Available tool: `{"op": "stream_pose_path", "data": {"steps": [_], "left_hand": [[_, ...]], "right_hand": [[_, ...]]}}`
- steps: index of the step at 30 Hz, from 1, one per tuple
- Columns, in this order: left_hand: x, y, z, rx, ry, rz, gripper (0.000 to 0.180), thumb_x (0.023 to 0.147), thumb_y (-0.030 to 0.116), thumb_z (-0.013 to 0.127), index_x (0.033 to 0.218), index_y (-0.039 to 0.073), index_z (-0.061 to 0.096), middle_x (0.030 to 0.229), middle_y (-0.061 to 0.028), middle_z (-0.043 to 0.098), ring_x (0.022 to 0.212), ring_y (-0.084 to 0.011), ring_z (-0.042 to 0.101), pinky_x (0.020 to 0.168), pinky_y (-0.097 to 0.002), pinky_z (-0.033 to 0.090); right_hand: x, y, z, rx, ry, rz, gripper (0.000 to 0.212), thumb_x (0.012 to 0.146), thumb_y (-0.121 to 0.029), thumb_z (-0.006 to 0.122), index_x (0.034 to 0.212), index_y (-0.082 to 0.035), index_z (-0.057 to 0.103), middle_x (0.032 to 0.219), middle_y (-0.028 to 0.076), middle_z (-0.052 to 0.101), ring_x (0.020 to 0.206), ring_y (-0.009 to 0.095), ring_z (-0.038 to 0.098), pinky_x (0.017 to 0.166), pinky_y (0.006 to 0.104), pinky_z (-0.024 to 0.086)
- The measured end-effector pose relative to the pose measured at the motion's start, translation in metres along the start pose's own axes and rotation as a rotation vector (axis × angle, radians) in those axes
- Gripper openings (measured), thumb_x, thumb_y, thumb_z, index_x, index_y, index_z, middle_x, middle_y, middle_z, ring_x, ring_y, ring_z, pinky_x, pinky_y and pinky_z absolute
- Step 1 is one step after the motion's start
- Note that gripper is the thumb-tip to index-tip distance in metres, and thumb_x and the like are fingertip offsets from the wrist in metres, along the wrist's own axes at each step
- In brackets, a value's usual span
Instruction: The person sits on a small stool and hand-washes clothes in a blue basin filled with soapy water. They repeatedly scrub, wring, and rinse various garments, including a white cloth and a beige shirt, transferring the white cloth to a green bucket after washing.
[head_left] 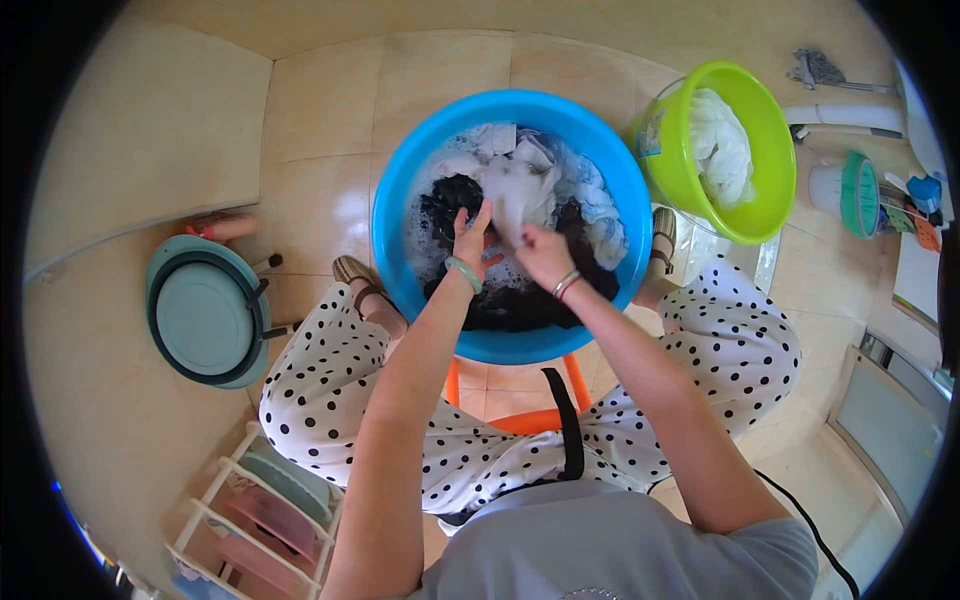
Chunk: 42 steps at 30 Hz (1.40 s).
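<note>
A large blue basin (392, 268) full of sudsy water and wet laundry stands between my knees. My left hand (472, 241) is over the middle of it, fingers apart, beside a black garment (455, 198) and a white garment (522, 188). Just to its right, my right hand (546, 258) is closed on the lower end of that white garment, which is slightly blurred. More dark cloth (515, 308) lies in the near part of the basin, under my wrists. Pale blue and white cloth (590, 200) lies along the right side.
A lime green bucket (778, 150) holding white cloth (718, 150) stands right of the basin. At the left is a collapsible grey-green basin (205, 318). A white rack (215, 490) with plastic basins is at lower left. An orange stool (535, 420) shows beneath me.
</note>
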<state>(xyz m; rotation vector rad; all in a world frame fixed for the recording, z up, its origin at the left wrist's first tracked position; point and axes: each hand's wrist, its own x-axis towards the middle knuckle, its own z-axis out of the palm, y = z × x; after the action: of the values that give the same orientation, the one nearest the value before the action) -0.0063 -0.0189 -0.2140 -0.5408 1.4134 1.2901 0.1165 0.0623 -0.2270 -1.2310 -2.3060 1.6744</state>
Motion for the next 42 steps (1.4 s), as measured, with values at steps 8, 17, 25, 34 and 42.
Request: {"op": "stream_pose_path", "data": {"steps": [8, 17, 25, 34, 42], "left_hand": [[0.017, -0.069, -0.053, 0.051, 0.036, 0.285, 0.054, 0.076, 0.007, 0.062, 0.125, 0.002, 0.042, 0.107, -0.0129, 0.060, 0.093, -0.0257, 0.062, 0.078, -0.0379, 0.053], [-0.116, -0.032, 0.017, -0.176, -0.116, 0.001, 0.030, 0.087, 0.014, 0.050, 0.114, 0.002, 0.054, 0.104, -0.0103, 0.063, 0.089, -0.0217, 0.064, 0.077, -0.0333, 0.053], [-0.102, -0.048, -0.028, 0.081, -0.221, 0.140, 0.042, 0.079, 0.001, 0.050, 0.121, 0.001, 0.051, 0.107, -0.0074, 0.062, 0.092, -0.0174, 0.061, 0.080, -0.0295, 0.050], [-0.071, -0.055, -0.030, 0.923, 0.288, 0.724, 0.051, 0.081, 0.020, 0.062, 0.127, 0.003, 0.047, 0.121, -0.0180, 0.055, 0.115, -0.0305, 0.050, 0.099, -0.0347, 0.037], [-0.057, -0.035, -0.015, 0.222, -0.081, 0.161, 0.025, 0.084, 0.011, 0.058, 0.107, 0.002, 0.060, 0.098, -0.0052, 0.063, 0.084, -0.0127, 0.059, 0.074, -0.0264, 0.048]], "right_hand": [[-0.076, -0.038, 0.009, 0.377, -0.319, 0.151, 0.016, 0.076, -0.016, 0.063, 0.088, -0.005, 0.064, 0.076, 0.006, 0.062, 0.068, 0.023, 0.059, 0.061, 0.0336, 0.047], [-0.031, 0.017, -0.027, 1.283, -0.409, 0.607, 0.063, 0.085, -0.055, 0.052, 0.128, -0.009, 0.049, 0.121, 0.007, 0.057, 0.106, 0.021, 0.057, 0.085, 0.0384, 0.048], [-0.025, -0.013, -0.059, 1.199, 0.182, 0.391, 0.026, 0.072, 0.001, 0.055, 0.097, 0.000, 0.057, 0.091, 0.007, 0.061, 0.082, 0.019, 0.060, 0.072, 0.0324, 0.049], [-0.059, -0.067, -0.070, 1.023, 0.020, 0.156, 0.036, 0.069, 0.005, 0.054, 0.104, -0.002, 0.058, 0.095, 0.004, 0.062, 0.087, 0.015, 0.059, 0.081, 0.0259, 0.046], [-0.076, -0.068, -0.048, 0.255, -0.620, -0.222, 0.025, 0.074, -0.009, 0.065, 0.098, -0.003, 0.064, 0.093, 0.004, 0.063, 0.088, 0.013, 0.059, 0.084, 0.0267, 0.045]]}}
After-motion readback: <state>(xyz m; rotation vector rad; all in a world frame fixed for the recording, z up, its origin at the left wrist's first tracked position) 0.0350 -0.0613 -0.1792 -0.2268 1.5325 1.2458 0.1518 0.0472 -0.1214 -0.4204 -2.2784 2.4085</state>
